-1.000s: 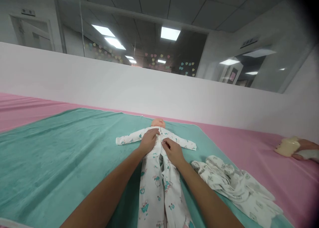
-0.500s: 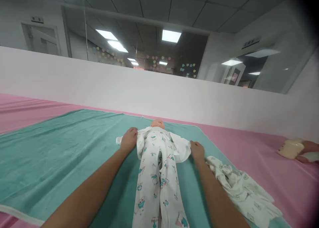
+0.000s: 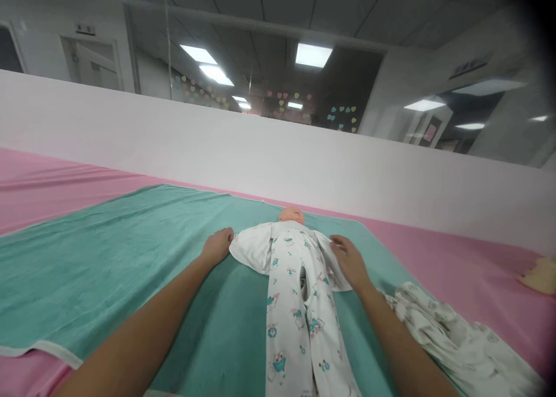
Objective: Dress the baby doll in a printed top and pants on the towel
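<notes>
A baby doll [image 3: 292, 214] lies on its back, its head at the far end. Over its body are white printed trousers [image 3: 286, 304] with an opening at the crotch, and a white shirt [image 3: 254, 247] spreads out from under them on both sides. My left hand [image 3: 218, 245] pinches the outer edge of the shirt's left side. On the other side my right hand [image 3: 350, 263] rests by the shirt's right part, fingers slightly apart and loosely bent. The doll's arms are hidden by cloth.
The doll lies on a green blanket [image 3: 104, 269] over a pink sheet [image 3: 425, 249]. Crumpled white printed cloth [image 3: 452, 333] lies at the right, beyond my forearm. A pale yellow object [image 3: 541, 275] sits at the right edge. A white wall [image 3: 217, 148] stands behind.
The shirt's left side is now pulled out flat and wide. My right hand has loosened from the shirt's right edge and its fingers have spread. The view has shifted leftward.
</notes>
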A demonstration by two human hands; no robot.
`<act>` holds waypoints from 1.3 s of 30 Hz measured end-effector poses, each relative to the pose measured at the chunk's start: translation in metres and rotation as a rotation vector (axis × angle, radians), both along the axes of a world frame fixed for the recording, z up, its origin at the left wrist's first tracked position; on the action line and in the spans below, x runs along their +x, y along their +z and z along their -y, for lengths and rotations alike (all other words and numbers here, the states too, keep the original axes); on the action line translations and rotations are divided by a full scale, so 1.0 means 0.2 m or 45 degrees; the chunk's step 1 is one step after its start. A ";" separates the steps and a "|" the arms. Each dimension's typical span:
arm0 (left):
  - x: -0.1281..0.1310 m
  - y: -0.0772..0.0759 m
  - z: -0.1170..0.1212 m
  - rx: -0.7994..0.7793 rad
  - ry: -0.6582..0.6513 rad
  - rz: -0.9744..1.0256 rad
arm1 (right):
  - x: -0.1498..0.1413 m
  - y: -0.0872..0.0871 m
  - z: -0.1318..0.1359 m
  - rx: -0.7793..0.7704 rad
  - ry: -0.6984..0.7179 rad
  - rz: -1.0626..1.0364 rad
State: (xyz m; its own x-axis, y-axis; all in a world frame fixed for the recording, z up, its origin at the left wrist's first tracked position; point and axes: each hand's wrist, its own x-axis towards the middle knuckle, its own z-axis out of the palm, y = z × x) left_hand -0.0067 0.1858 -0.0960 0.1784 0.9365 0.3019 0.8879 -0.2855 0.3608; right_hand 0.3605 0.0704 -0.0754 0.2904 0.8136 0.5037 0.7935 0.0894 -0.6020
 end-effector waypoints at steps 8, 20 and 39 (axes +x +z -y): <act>0.01 0.02 -0.03 -0.125 0.106 0.010 | -0.63 0.19 -0.29 -0.477 0.184 0.959; -0.03 -0.01 -0.06 -0.089 0.180 0.093 | -0.94 0.13 -0.64 -0.667 0.201 1.303; -0.11 0.02 -0.04 -0.158 0.274 -0.033 | -0.33 0.58 -0.34 -0.627 0.039 1.126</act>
